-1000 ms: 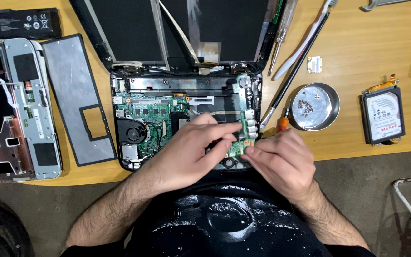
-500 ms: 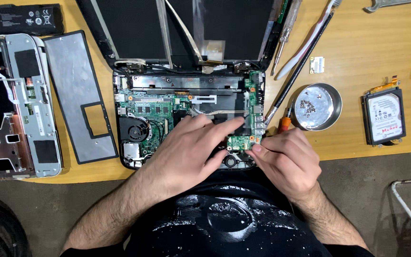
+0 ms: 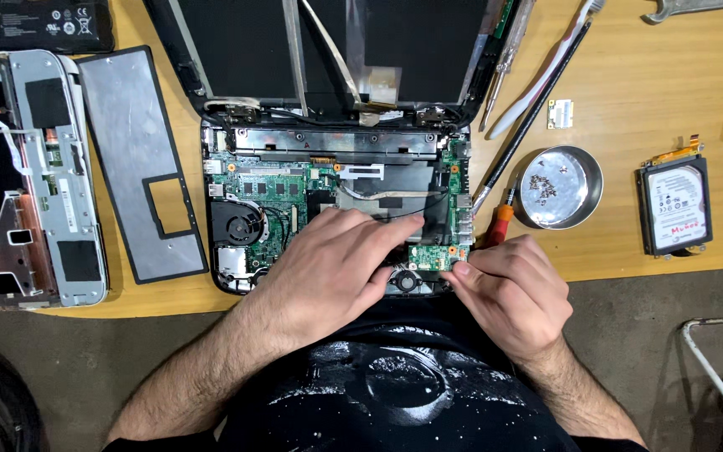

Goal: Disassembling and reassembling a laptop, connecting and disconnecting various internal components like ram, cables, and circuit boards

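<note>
An opened laptop [image 3: 236, 142] lies on the wooden table with its green motherboard [image 3: 274, 188] and black fan [image 3: 238, 226] exposed. My left hand [image 3: 336, 259] rests flat on the board's middle, its fingers stretched toward a small green daughter board [image 3: 430, 254] at the front right corner. My right hand [image 3: 512, 289] pinches the right edge of that small board with thumb and forefinger. An orange-handled screwdriver [image 3: 498, 224] lies just beyond my right hand, against the laptop's right side.
A round metal dish [image 3: 583, 188] holding screws sits right of the laptop, a hard drive [image 3: 674, 209] beyond it. A keyboard plate [image 3: 140, 159], a laptop cover [image 3: 27, 176] and a battery [image 3: 35, 23] lie left. Tools [image 3: 508, 50] lie at the back right.
My left-hand fingers have stretched further right across the board. My right hand has shifted slightly at the small board's edge. The laptop has not moved.
</note>
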